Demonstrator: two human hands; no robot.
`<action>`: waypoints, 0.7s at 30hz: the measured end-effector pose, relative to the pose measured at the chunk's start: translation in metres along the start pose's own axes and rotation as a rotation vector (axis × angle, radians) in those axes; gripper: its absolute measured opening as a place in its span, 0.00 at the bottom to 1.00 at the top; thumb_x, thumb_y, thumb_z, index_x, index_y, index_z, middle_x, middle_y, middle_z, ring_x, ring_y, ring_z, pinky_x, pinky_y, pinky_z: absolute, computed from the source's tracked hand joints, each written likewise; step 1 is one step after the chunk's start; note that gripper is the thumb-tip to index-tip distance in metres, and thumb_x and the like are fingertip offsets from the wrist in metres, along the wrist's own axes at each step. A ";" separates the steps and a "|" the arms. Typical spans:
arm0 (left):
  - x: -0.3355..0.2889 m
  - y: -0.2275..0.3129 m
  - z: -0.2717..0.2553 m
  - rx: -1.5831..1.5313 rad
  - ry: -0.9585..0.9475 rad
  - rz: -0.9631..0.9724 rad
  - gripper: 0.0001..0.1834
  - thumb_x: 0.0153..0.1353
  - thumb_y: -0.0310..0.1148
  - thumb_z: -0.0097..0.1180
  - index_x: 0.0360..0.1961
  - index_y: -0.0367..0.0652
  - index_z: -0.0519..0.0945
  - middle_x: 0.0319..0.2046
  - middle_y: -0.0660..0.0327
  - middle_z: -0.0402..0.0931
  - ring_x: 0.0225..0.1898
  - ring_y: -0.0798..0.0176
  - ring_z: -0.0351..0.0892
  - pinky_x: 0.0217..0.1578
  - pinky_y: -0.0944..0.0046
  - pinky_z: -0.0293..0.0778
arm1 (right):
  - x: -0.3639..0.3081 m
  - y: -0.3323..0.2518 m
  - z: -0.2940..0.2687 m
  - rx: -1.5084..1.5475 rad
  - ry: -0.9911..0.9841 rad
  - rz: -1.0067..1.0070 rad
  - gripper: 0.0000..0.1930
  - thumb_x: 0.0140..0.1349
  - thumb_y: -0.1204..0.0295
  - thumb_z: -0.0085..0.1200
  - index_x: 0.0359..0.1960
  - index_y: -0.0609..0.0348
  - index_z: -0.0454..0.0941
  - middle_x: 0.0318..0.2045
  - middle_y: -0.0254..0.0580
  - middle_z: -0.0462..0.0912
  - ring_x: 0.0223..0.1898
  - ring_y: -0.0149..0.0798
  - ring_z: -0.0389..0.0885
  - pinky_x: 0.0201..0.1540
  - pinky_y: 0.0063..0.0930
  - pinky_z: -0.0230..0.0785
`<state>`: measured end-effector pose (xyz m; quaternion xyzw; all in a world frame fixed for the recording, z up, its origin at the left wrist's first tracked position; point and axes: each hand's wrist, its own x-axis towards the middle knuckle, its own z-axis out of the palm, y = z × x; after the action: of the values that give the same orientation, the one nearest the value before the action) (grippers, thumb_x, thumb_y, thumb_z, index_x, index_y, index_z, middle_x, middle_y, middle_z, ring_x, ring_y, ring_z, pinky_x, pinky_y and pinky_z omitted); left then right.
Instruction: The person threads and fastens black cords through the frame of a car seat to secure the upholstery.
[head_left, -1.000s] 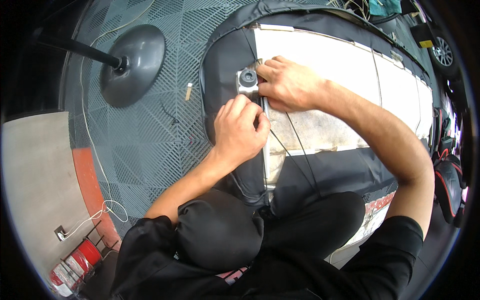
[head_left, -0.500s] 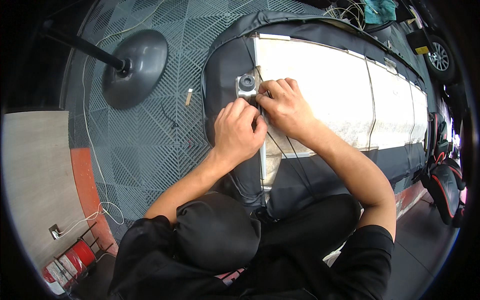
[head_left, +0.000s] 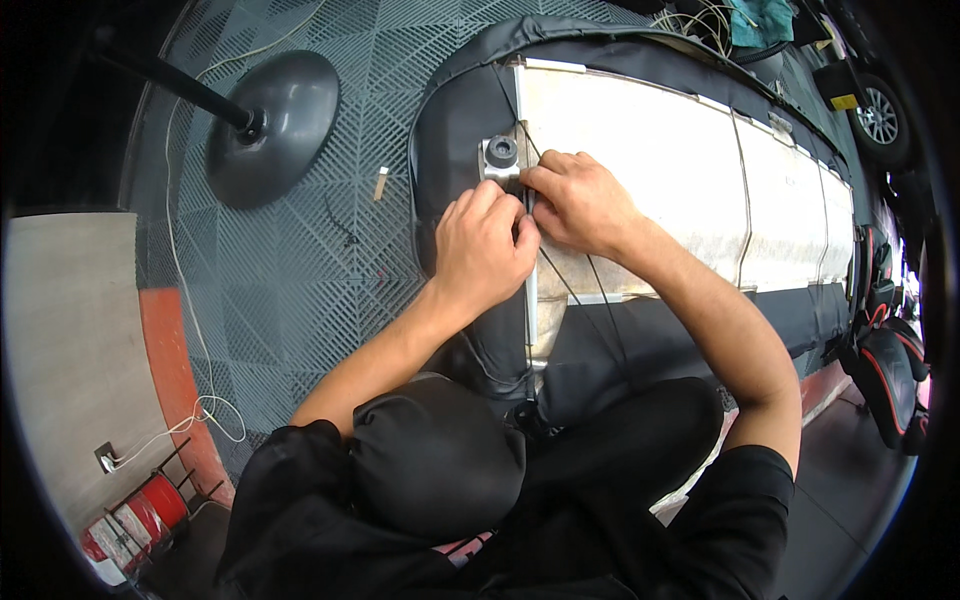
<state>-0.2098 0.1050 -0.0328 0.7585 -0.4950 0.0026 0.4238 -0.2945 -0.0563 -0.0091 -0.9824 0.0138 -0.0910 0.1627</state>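
Observation:
A long seat cushion lies in front of me, its pale backing panel (head_left: pixel 660 150) facing up inside a black cover (head_left: pixel 450 130). At its left end sits a metal bracket with a round black knob (head_left: pixel 502 151). Just below the bracket, my left hand (head_left: pixel 482 240) is closed, its curled fingertips pressed to the panel's left edge. My right hand (head_left: pixel 582 205) is also closed, thumb and index finger pinched beside the bracket. What either hand's fingertips hold is hidden. Thin black cords (head_left: pixel 585 300) pass under my right hand and run down toward my knee.
A black pole stand with a round base (head_left: pixel 285 125) stands on the grey grid floor (head_left: pixel 300 300) at left. White cable (head_left: pixel 190 300) trails along that side. A red cable spool (head_left: pixel 150 510) is at lower left. A car wheel (head_left: pixel 880 112) and a black-and-red seat (head_left: pixel 888 370) are at right.
Both hands have stayed at the bracket with small finger shifts. My right hand's fingers sit slightly lower relative to the knob. The whole view has shifted a little.

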 end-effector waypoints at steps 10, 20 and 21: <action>0.000 0.000 -0.001 0.028 -0.014 -0.009 0.06 0.55 0.29 0.62 0.28 0.37 0.81 0.30 0.55 0.75 0.33 0.48 0.77 0.36 0.50 0.74 | 0.020 -0.016 -0.019 -0.038 -0.226 0.292 0.10 0.53 0.71 0.56 0.32 0.66 0.81 0.34 0.60 0.83 0.37 0.58 0.85 0.45 0.48 0.78; 0.005 0.004 0.003 0.047 0.002 -0.013 0.04 0.56 0.29 0.63 0.28 0.39 0.82 0.27 0.56 0.75 0.23 0.50 0.79 0.26 0.52 0.76 | 0.024 0.003 -0.047 0.209 -0.503 0.448 0.16 0.59 0.65 0.49 0.34 0.65 0.84 0.30 0.58 0.85 0.35 0.55 0.83 0.44 0.42 0.73; 0.005 0.004 0.003 0.051 0.008 -0.019 0.04 0.56 0.29 0.63 0.28 0.39 0.82 0.27 0.56 0.75 0.23 0.50 0.79 0.26 0.52 0.76 | 0.018 0.005 -0.046 0.276 -0.472 0.467 0.15 0.60 0.65 0.50 0.33 0.66 0.83 0.28 0.55 0.84 0.33 0.51 0.83 0.42 0.40 0.73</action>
<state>-0.2118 0.0987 -0.0300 0.7738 -0.4857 0.0141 0.4064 -0.2849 -0.0768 0.0348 -0.9155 0.1876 0.1772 0.3088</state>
